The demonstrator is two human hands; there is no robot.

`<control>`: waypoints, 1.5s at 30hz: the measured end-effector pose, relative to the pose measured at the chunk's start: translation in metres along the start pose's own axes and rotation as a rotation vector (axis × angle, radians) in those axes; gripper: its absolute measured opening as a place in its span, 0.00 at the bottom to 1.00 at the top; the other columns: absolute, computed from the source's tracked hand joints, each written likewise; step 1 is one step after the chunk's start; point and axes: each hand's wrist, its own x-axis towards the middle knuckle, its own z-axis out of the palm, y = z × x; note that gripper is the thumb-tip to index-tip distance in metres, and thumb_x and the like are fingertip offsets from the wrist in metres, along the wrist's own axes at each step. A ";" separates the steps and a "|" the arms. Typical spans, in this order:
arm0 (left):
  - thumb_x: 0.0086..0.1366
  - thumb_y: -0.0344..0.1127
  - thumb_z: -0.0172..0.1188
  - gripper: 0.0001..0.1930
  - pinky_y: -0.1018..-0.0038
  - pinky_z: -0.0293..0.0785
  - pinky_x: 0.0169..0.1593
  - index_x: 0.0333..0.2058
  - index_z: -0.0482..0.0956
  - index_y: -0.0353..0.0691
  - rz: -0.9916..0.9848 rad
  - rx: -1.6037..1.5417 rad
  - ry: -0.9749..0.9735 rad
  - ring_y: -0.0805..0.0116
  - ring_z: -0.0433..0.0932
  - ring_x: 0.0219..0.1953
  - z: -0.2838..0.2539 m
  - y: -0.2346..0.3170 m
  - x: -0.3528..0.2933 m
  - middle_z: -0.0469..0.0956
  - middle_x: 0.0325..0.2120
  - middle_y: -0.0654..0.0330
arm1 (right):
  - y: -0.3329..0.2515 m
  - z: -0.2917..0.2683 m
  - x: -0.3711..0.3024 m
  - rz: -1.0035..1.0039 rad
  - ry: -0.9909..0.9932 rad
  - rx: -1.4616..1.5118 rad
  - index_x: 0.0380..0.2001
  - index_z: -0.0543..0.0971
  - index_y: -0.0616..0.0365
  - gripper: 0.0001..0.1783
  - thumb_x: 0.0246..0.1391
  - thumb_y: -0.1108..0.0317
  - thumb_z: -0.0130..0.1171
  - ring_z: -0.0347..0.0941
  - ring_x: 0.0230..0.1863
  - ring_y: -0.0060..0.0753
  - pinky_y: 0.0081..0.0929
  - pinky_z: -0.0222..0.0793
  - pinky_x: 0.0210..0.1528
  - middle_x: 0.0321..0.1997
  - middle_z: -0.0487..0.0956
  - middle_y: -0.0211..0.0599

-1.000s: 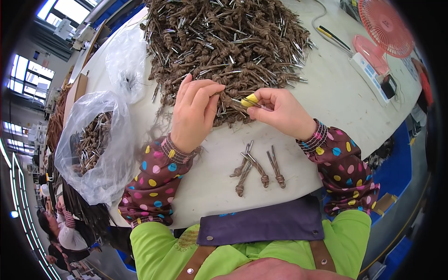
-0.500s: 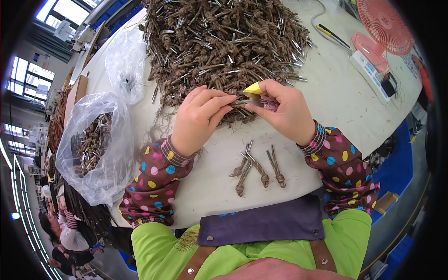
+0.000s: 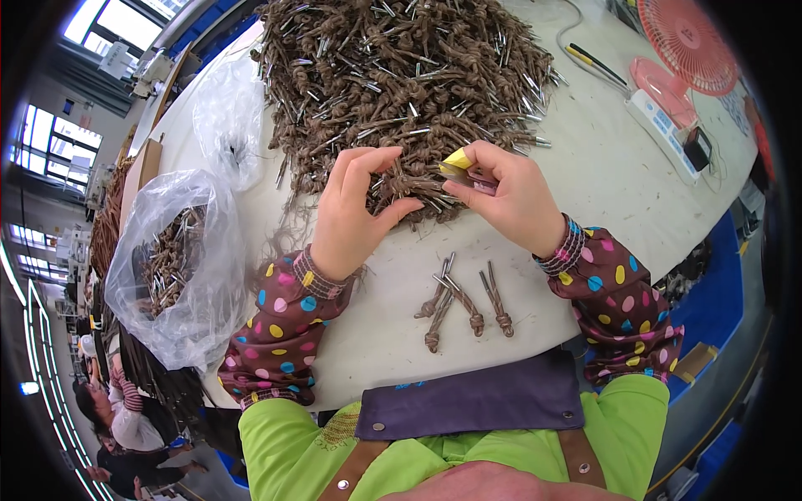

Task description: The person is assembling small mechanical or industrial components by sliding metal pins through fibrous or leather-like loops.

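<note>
Probably light and pliant, cords (image 3: 401,83) are lying beside an open left hand (image 3: 351,215), knots (image 3: 477,325) seemingly offering the surest hold, as the right hand (image 3: 514,200) is gripping snips (image 3: 483,179).

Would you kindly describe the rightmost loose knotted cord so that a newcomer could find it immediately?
Start at the big brown heap on the pale table. Between it and the purple apron lie four short knotted cords. The rightmost cord lies apart while the other three bunch together.
</note>
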 end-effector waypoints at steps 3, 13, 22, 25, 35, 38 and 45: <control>0.50 0.31 0.68 0.20 0.69 0.71 0.42 0.44 0.75 0.41 -0.080 0.095 -0.157 0.59 0.74 0.35 -0.007 -0.002 0.001 0.71 0.38 0.54 | 0.000 -0.002 -0.001 -0.178 0.086 -0.245 0.36 0.76 0.61 0.11 0.48 0.75 0.63 0.70 0.25 0.14 0.15 0.66 0.28 0.28 0.78 0.33; 0.52 0.28 0.65 0.12 0.66 0.75 0.46 0.38 0.81 0.44 0.256 0.427 -0.093 0.64 0.78 0.34 -0.002 -0.006 -0.001 0.80 0.33 0.62 | -0.003 0.005 -0.005 -0.277 0.116 -0.255 0.36 0.76 0.61 0.12 0.46 0.77 0.63 0.75 0.25 0.19 0.16 0.70 0.29 0.27 0.78 0.36; 0.54 0.28 0.63 0.07 0.75 0.78 0.34 0.33 0.77 0.40 0.054 0.157 -0.242 0.67 0.81 0.27 -0.007 -0.009 -0.008 0.80 0.25 0.63 | 0.002 -0.002 -0.001 -0.260 0.042 -0.163 0.39 0.75 0.63 0.14 0.47 0.80 0.62 0.78 0.33 0.21 0.16 0.73 0.38 0.35 0.80 0.35; 0.60 0.30 0.60 0.05 0.79 0.76 0.32 0.33 0.74 0.38 -0.276 -0.259 -0.442 0.71 0.81 0.28 -0.007 -0.008 -0.011 0.81 0.26 0.61 | 0.011 -0.008 0.005 -0.326 0.018 -0.154 0.42 0.74 0.63 0.17 0.47 0.80 0.61 0.78 0.35 0.22 0.16 0.73 0.39 0.36 0.80 0.35; 0.69 0.29 0.46 0.05 0.81 0.71 0.38 0.41 0.67 0.35 -0.509 -1.010 -0.372 0.76 0.75 0.35 0.009 -0.012 -0.019 0.79 0.33 0.57 | -0.009 -0.008 0.002 -0.300 0.046 -0.165 0.48 0.70 0.60 0.23 0.49 0.70 0.65 0.72 0.27 0.17 0.12 0.67 0.29 0.37 0.77 0.32; 0.69 0.29 0.48 0.04 0.82 0.69 0.39 0.39 0.68 0.35 -0.445 -0.800 -0.296 0.77 0.74 0.34 0.010 -0.014 -0.017 0.78 0.31 0.60 | -0.012 -0.008 -0.002 -0.203 0.164 -0.121 0.43 0.71 0.59 0.21 0.50 0.60 0.63 0.76 0.30 0.32 0.25 0.73 0.32 0.31 0.75 0.32; 0.67 0.29 0.52 0.05 0.82 0.69 0.37 0.37 0.72 0.34 -0.448 -0.503 -0.299 0.80 0.73 0.32 0.006 -0.008 -0.018 0.78 0.29 0.62 | -0.003 0.001 -0.006 -0.278 -0.048 -0.359 0.29 0.74 0.57 0.14 0.53 0.56 0.60 0.72 0.25 0.36 0.27 0.67 0.26 0.27 0.73 0.34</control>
